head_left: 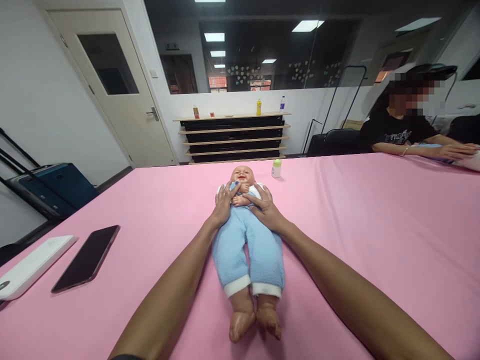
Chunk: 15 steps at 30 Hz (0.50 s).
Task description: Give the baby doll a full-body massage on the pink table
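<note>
A baby doll in a light blue outfit with white cuffs lies on its back on the pink tablecloth, feet towards me. Its forearms are crossed over its chest. My left hand wraps the doll's upper body on the left, thumb reaching over to the doll's arms. On the other side, my right hand grips it likewise, its thumb and forefinger spread across the crossed arms. Both palms hide parts of the sleeves. Just beyond the head, to the right, stands a small white bottle with a green cap.
At the left lie a dark phone and a white power bank-like device. A person sits at the far right with hands on another item. Behind the table are a shelf with bottles, a door and a blue suitcase.
</note>
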Tool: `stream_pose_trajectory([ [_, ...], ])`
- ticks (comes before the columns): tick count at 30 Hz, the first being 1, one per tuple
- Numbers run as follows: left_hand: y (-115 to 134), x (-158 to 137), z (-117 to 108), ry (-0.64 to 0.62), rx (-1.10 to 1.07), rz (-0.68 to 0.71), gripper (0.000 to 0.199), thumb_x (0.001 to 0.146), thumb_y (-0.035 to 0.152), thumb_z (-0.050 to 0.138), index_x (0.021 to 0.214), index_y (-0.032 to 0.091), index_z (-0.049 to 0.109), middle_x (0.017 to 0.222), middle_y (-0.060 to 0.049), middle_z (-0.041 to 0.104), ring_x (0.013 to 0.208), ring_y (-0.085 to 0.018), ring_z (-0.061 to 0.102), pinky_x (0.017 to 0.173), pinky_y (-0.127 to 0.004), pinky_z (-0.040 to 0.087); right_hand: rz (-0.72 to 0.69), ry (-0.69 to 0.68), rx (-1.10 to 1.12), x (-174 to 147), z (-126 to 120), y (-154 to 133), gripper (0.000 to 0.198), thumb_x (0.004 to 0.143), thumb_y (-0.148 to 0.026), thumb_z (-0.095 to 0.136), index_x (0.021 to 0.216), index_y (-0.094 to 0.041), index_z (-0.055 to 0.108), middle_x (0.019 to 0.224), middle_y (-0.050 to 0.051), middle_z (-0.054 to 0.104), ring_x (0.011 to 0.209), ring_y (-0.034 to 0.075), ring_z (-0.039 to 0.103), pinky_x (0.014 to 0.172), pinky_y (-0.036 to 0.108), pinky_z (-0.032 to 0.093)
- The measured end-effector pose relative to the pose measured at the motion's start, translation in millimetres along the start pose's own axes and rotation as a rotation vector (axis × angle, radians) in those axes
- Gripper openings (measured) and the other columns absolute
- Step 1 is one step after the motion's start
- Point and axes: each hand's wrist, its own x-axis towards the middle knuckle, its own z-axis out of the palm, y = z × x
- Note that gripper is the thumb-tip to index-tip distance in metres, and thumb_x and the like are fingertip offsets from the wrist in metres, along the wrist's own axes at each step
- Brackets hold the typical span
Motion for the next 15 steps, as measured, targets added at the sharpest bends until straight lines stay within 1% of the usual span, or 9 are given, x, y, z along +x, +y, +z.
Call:
stream_pose_trajectory([
  [2,-1,0,0,0.061,-0.02,0.019,0.056,0.099,0.046,0.008,0.14,0.035,0.044,0.156,0.004,0.027,0.147,-0.02,0.009,0.119,-0.049,0.0,0.023,0.046,0.006,-1,1,-1,0.045,0.088,-0.026,0.054,0.133,-0.032,0.054,0.156,0.0,0.023,0.146,0.023,0.014,0.119,0.052,0.007],
  [3,-2,1,-1,0.113,-0.038,0.037,0.053,0.099,0.045,0.012,0.141,0.032,0.044,0.154,0.001,0.03,0.147,-0.02,0.013,0.119,-0.047,0.004,0.053,0.088,0.02,-3,1,-1,0.045,0.088,-0.028,0.055,0.133,-0.032,0.054,0.155,0.001,0.025,0.145,0.024,0.016,0.119,0.052,0.01],
  [5,-6,2,-4,0.253,-0.099,0.069,0.048,0.098,0.043,0.029,0.142,0.027,0.041,0.151,-0.003,0.036,0.143,-0.019,0.024,0.119,-0.043,0.014,0.141,0.211,0.076,-5,3,0,0.046,0.087,-0.034,0.056,0.133,-0.03,0.053,0.152,0.004,0.032,0.143,0.025,0.024,0.117,0.049,0.02],
  [7,-11,3,-10,0.423,-0.191,0.057,0.054,0.092,0.038,0.048,0.143,0.026,0.038,0.147,-0.006,0.041,0.137,-0.02,0.037,0.115,-0.039,0.026,0.245,0.358,0.167,-6,3,4,0.048,0.089,-0.039,0.053,0.135,-0.028,0.05,0.146,0.007,0.04,0.137,0.024,0.035,0.112,0.046,0.031],
  [9,-20,4,-19,0.602,-0.282,-0.033,0.058,0.086,0.034,0.056,0.141,0.024,0.038,0.141,-0.008,0.048,0.126,-0.02,0.048,0.108,-0.036,0.036,0.373,0.523,0.264,-8,1,13,0.051,0.09,-0.044,0.047,0.137,-0.025,0.045,0.14,0.009,0.048,0.129,0.024,0.045,0.105,0.045,0.04],
  [11,-34,5,-29,0.768,-0.353,-0.199,0.051,0.084,0.031,0.055,0.133,0.021,0.045,0.129,-0.009,0.056,0.113,-0.019,0.057,0.1,-0.034,0.044,0.548,0.685,0.321,-9,-2,29,0.055,0.091,-0.048,0.041,0.139,-0.021,0.041,0.133,0.011,0.053,0.118,0.026,0.053,0.098,0.047,0.045],
  [13,-50,5,-37,0.913,-0.415,-0.375,0.039,0.083,0.027,0.051,0.121,0.017,0.052,0.118,-0.01,0.061,0.104,-0.019,0.06,0.093,-0.031,0.047,0.726,0.827,0.332,-12,-4,48,0.057,0.091,-0.049,0.038,0.138,-0.017,0.041,0.129,0.015,0.054,0.116,0.028,0.055,0.097,0.049,0.045],
  [15,-65,4,-41,1.009,-0.459,-0.486,0.033,0.082,0.023,0.046,0.113,0.014,0.053,0.113,-0.01,0.061,0.103,-0.019,0.061,0.089,-0.03,0.048,0.825,0.903,0.34,-15,-6,67,0.057,0.089,-0.045,0.038,0.137,-0.014,0.042,0.133,0.018,0.051,0.122,0.03,0.052,0.102,0.049,0.042],
])
